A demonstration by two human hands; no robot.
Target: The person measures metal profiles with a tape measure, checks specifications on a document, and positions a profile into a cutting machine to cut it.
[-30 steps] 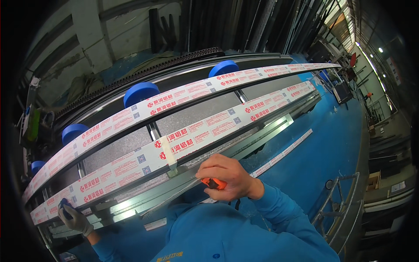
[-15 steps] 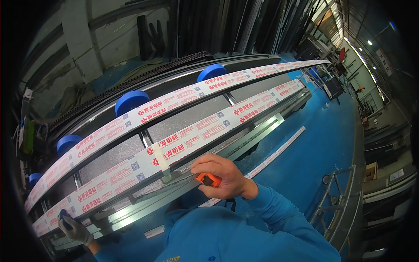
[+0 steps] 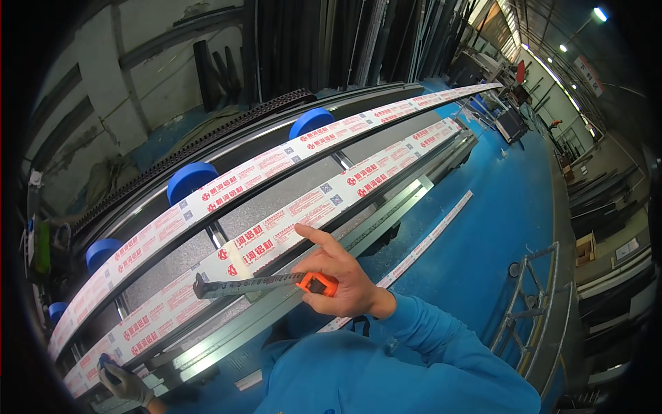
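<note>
My right hand is bare and grips an orange tape measure, its index finger pointing out over the near profile. A short length of the tape's metal blade sticks out to the left, its hooked end above the edge of that profile. At the lower left, my left hand, in a grey glove, is closed around a small dark blue thing at the near profile's edge; its kind is unclear. The near long profile has white film with red print, and a pale strip of tape crosses it.
Behind lies a second film-wrapped profile, beside blue rollers and a dark cable chain. A bare metal rail runs along the near side. A narrow strip lies beyond it, and a metal frame cart stands at right.
The blade with its hooked end now shows plainly left of the tape measure. My right index finger has stretched out. The view has shifted slightly; my left hand stays at the profile's edge.
</note>
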